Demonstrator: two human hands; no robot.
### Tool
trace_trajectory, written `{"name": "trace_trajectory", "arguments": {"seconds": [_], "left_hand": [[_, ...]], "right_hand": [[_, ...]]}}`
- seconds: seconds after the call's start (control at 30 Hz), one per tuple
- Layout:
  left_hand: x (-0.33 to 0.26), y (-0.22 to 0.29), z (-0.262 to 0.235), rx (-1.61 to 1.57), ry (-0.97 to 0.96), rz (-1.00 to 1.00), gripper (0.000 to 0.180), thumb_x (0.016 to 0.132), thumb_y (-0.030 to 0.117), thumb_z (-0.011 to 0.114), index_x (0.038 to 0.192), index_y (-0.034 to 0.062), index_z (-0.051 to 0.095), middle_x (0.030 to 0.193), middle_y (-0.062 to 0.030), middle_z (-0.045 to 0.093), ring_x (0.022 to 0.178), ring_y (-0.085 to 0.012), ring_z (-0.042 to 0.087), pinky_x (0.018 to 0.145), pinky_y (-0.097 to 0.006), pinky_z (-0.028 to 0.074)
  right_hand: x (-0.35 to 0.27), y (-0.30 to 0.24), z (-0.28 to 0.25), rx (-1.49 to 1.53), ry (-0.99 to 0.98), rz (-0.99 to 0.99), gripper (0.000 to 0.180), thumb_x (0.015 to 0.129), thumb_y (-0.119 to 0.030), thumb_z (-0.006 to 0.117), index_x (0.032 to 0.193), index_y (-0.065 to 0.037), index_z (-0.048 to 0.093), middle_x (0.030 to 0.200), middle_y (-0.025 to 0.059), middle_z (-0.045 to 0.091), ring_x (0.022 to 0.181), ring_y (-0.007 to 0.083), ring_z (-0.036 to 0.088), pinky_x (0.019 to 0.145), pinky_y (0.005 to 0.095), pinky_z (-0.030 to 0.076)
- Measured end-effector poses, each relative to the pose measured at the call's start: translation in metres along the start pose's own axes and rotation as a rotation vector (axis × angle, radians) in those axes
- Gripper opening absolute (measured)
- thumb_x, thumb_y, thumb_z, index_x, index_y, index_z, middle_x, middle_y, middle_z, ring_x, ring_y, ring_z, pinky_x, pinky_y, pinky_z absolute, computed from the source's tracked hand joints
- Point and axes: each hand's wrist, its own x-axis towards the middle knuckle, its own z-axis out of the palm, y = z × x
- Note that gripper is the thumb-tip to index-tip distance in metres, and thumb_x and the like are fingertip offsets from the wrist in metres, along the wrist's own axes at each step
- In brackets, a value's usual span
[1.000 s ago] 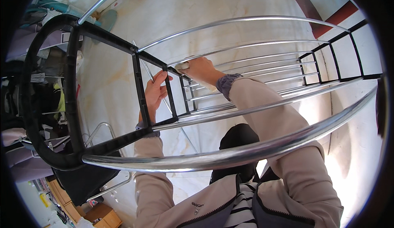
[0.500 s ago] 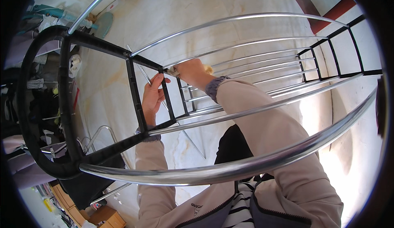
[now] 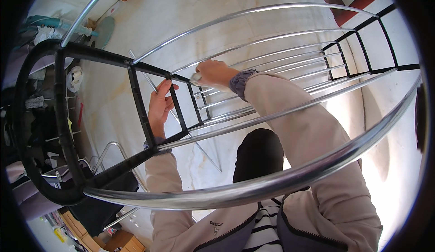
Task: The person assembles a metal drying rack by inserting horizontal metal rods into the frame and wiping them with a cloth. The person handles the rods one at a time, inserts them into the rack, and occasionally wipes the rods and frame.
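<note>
A long shelf rack with chrome bars and black end frames lies across the view in front of me. My left hand reaches in at the left end, its thumb and fingers closed round a black crosspiece of the rack. A thin metal rod passes behind that hand. Just to the right, my right hand is closed on a pale cloth, close against the black frame and the chrome bars. Its fingertips are partly hidden by the cloth.
A pale marbled floor lies beneath. Clothes and other items crowd a shelf at the left. A black seat and wooden drawers are at lower left. A dark red beam stands at upper right.
My right hand has slid a little to the right along the rack with the cloth. The left hand keeps its place on the black crosspiece. The whole view has shifted slightly.
</note>
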Motion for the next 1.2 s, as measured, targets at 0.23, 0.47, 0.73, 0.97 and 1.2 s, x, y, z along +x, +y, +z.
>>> {"name": "trace_trajectory", "arguments": {"seconds": [0.23,0.47,0.73,0.97,1.2], "left_hand": [[-0.002,-0.001,0.003,0.013,0.05,-0.011,0.038,0.095,0.043,0.064,0.1,0.0047,0.062,0.086,-0.003,0.068,0.041,0.0001,0.031,0.035,-0.018,0.022],[-0.003,0.001,0.007,0.013,0.041,-0.031,0.035,0.096,0.043,0.062,0.108,0.0092,0.061,0.09,-0.0037,0.068,0.042,0.0,0.032,0.036,-0.018,0.023],[-0.003,0.002,0.009,0.061,0.118,-0.057,0.037,0.096,0.044,0.062,0.107,0.0087,0.063,0.089,-0.0019,0.067,0.042,0.0,0.032,0.036,-0.018,0.022],[0.001,-0.003,0.0,0.037,0.042,-0.052,0.038,0.096,0.044,0.063,0.104,0.0074,0.063,0.081,-0.0007,0.063,0.042,-0.0003,0.031,0.036,-0.019,0.022],[-0.006,0.004,-0.007,0.143,0.059,-0.062,0.04,0.096,0.043,0.064,0.121,0.0112,0.064,0.089,-0.0001,0.061,0.05,-0.0021,0.035,0.041,-0.02,0.025]], "right_hand": [[0.02,-0.026,0.02,0.114,0.12,0.014,0.047,0.088,-0.055,0.06,0.097,-0.01,0.072,0.091,0.0166,0.072,0.087,0.0375,0.069,0.073,0.0461,0.054],[0.026,-0.019,0.031,-0.071,0.208,-0.123,0.024,0.088,-0.032,0.061,0.092,-0.011,0.073,0.085,0.0128,0.072,0.082,0.0334,0.07,0.068,0.0451,0.054],[0.016,-0.016,0.044,-0.334,0.036,-0.133,0.019,0.086,-0.023,0.062,0.092,-0.013,0.076,0.093,0.0094,0.074,0.092,0.0283,0.072,0.073,0.0438,0.054],[-0.004,-0.006,-0.006,-0.162,-0.051,-0.028,0.024,0.081,-0.024,0.067,0.097,-0.008,0.072,0.101,0.0144,0.073,0.096,0.0345,0.07,0.08,0.0466,0.054],[-0.069,-0.008,-0.077,0.193,-0.208,-0.02,0.052,0.086,-0.038,0.066,0.129,-0.013,0.049,0.086,0.0174,0.071,0.09,0.04,0.067,0.078,0.0483,0.05]]}}
